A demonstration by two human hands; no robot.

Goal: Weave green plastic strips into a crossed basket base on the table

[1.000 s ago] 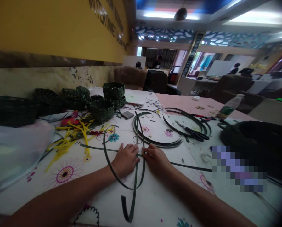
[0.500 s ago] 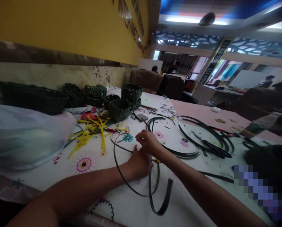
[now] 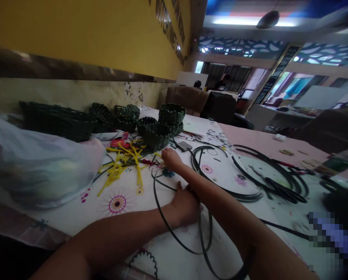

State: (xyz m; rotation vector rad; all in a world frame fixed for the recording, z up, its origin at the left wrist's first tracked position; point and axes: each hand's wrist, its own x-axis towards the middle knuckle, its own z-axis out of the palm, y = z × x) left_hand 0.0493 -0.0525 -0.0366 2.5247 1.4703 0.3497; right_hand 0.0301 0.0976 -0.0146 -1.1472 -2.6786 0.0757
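My left hand (image 3: 187, 208) is closed around a long dark green strip (image 3: 164, 217), which curls in loose loops on both sides of the wrist and over the table's near part. Crossing above it, my right hand (image 3: 171, 160) reaches to the far side, beside the yellow strips (image 3: 137, 161) and a small dark green basket (image 3: 158, 136). Its fingers are bent together; what they pinch, if anything, is too small to make out. Small cut scraps lie close to those fingertips.
A white plastic bag (image 3: 54, 171) bulges at the left. Woven dark green baskets (image 3: 60, 120) line the wall. Coiled green strips (image 3: 290, 175) and black-handled scissors (image 3: 284, 190) lie right. A grey flat block (image 3: 184, 146) sits beyond my right hand.
My right hand has left my left hand and moved forward to the scraps near the yellow strips. The left hand keeps its hold on the green strip. The view has shifted slightly left.
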